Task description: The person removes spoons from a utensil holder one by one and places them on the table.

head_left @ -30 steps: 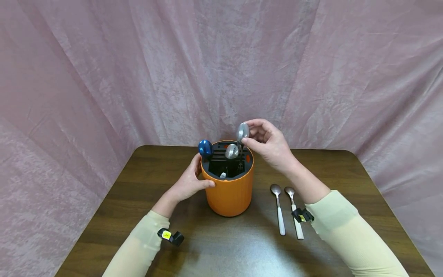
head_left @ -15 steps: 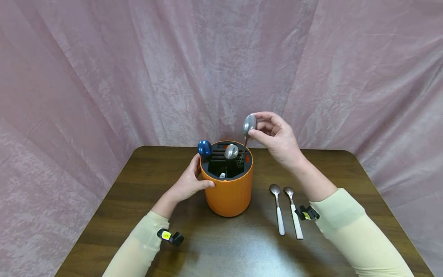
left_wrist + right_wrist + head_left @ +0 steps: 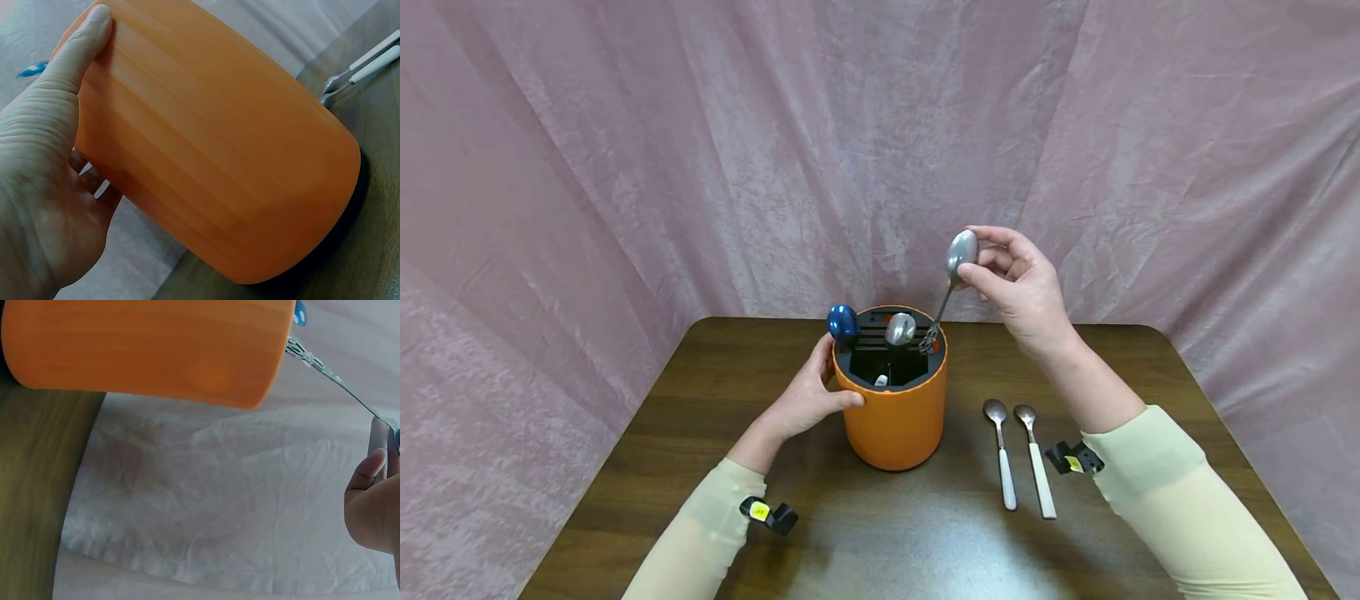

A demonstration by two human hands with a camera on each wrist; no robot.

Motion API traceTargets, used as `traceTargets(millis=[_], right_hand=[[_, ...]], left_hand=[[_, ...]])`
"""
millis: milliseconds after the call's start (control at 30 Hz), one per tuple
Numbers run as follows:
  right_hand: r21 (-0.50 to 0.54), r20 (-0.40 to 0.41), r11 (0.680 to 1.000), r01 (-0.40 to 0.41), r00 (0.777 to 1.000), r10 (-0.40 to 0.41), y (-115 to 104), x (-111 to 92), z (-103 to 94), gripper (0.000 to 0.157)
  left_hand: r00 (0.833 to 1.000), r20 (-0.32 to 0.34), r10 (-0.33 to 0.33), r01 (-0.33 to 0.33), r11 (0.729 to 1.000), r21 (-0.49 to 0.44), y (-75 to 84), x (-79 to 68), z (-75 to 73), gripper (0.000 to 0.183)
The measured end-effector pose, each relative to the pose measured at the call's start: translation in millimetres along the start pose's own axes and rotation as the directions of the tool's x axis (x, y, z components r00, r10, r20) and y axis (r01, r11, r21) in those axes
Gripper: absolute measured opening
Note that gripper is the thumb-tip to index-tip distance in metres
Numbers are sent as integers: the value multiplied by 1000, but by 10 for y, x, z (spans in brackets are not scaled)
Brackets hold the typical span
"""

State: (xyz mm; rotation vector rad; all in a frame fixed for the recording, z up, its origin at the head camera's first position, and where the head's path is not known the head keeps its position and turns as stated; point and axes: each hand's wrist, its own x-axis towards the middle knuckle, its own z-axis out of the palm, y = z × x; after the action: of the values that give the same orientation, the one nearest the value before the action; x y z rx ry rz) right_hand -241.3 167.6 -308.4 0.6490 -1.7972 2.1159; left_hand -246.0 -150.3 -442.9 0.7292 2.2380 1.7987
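1. The right hand (image 3: 1026,287) pinches the ornate spoon (image 3: 962,250) by its bowl; in the right wrist view, hand and bowl are cut off at the right edge.
2. That spoon tilts above the holder (image 3: 895,429), handle pointing down to the right side of its rim; whether the tip is inside or just over the top, I cannot tell.
3. The left hand (image 3: 812,390) grips the holder, thumb on the front wall near the rim, fingers mostly hidden behind it.
4. Two spoons stand in the holder, one blue (image 3: 843,323) and one silver (image 3: 901,330); only their bowls show clearly, their handles hidden.
5. A small white piece (image 3: 882,381) shows inside the holder, too little of it to identify.
6. Two white-handled spoons (image 3: 1006,477) lie side by side on the table (image 3: 737,358), right of the holder; in the left wrist view the holder partly hides their bowls and the frame cuts off their handles.
7. Spoons in all: five.
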Motion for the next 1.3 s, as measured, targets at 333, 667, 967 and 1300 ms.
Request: traceTargets(millis=[333, 667, 967, 1300], right_hand=[[-14, -40, 1000, -2, 999, 2, -79, -9, -141, 42], [-24, -77, 1000, 9, 997, -11, -79, -54, -305, 42], [-65, -69, 997, -30, 997, 25, -44, -135, -467, 41], [-192, -79, 975, -107, 993, 93, 48, -266, -673, 42]], left_hand=[[1000, 4, 30, -30, 1000, -9, -21, 15, -2, 105], [999, 4, 36, -36, 999, -3, -19, 17, -3, 106], [1000, 6, 18, -18, 1000, -22, -9, 19, -10, 103], [1000, 8, 16, -15, 1000, -24, -4, 16, -12, 102]])
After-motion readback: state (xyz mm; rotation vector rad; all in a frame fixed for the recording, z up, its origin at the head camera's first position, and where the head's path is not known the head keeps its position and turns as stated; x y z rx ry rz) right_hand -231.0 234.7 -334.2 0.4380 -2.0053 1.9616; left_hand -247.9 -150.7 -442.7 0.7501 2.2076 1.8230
